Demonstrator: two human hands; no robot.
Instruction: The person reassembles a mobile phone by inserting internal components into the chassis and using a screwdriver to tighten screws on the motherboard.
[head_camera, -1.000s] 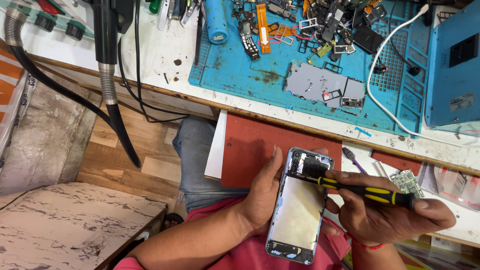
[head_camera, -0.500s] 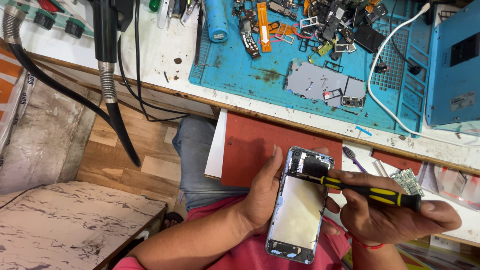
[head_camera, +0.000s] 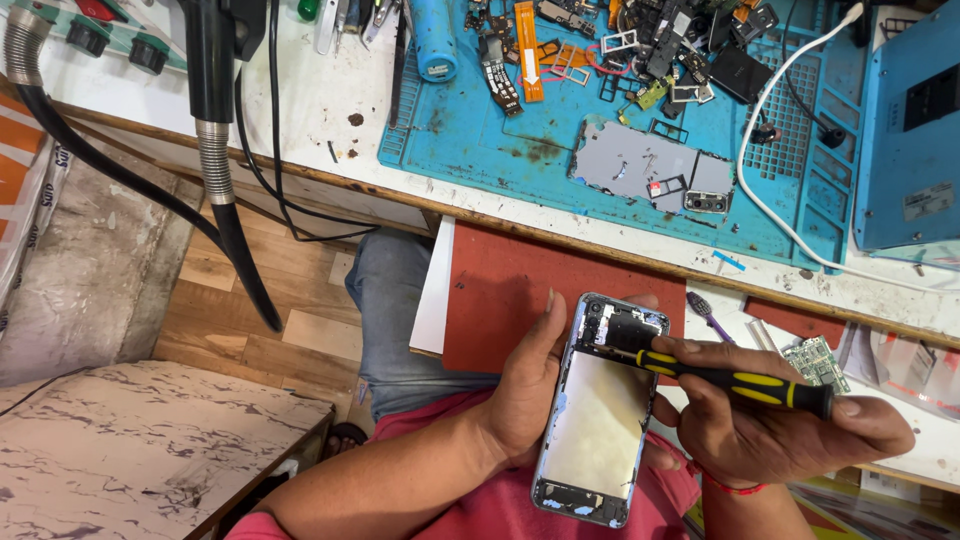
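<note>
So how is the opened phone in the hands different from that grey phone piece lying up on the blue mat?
The opened phone is held upright in the left hand, worked with a screwdriver in the right hand; the grey phone piece lies untouched on the blue mat. The phone shows a pale shiny inside; the grey piece looks matt. Both are roughly phone-shaped.

The screwdriver (head_camera: 735, 378) has a black handle with yellow stripes. The opened phone (head_camera: 598, 410) shows a silvery, pale blue frame and a black upper part. The mat (head_camera: 480, 140) is bright blue with dark stains. The pad (head_camera: 500, 290) is dull red, the shirt (head_camera: 480, 505) pink-red, the bench (head_camera: 320, 110) grubby white.
</note>
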